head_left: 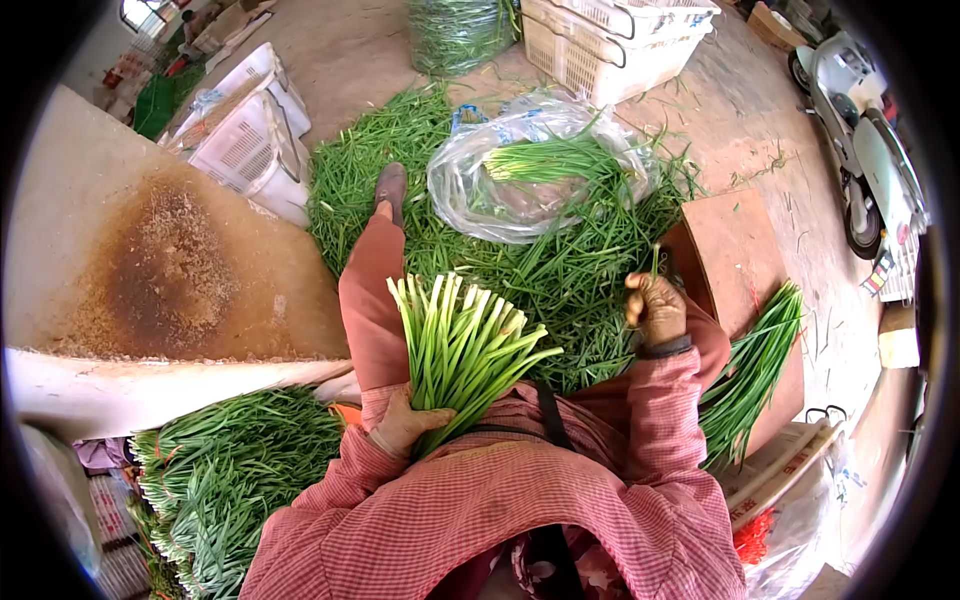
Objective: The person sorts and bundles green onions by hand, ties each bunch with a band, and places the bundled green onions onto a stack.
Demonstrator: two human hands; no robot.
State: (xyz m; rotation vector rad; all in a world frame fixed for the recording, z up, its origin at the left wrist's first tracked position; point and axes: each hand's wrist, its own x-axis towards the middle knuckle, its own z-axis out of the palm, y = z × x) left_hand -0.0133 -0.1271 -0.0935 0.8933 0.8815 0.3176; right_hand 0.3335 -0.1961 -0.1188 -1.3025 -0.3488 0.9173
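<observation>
My left hand [408, 422] is closed around a thick bunch of garlic chives [462, 345] at my lap, their pale cut ends fanned upward and away from me. My right hand [657, 308] is raised apart from the bunch, over my right knee. Its fingers are curled, and a thin chive scrap [656, 260] sticks up from them. Beyond my lap, loose chive leaves [560, 300] cover the floor in a heap. On that heap lies a clear plastic bag [455, 190] with another chive bunch [545, 160] on it.
At my right, more chives [755, 370] lie on a brown board [735, 250]. Tied bundles [250, 480] are stacked on my left beside a stained slab [90, 290]. White crates [245, 140] and stacked cream crates [610, 50] stand farther off. A scooter [870, 140] is parked at right.
</observation>
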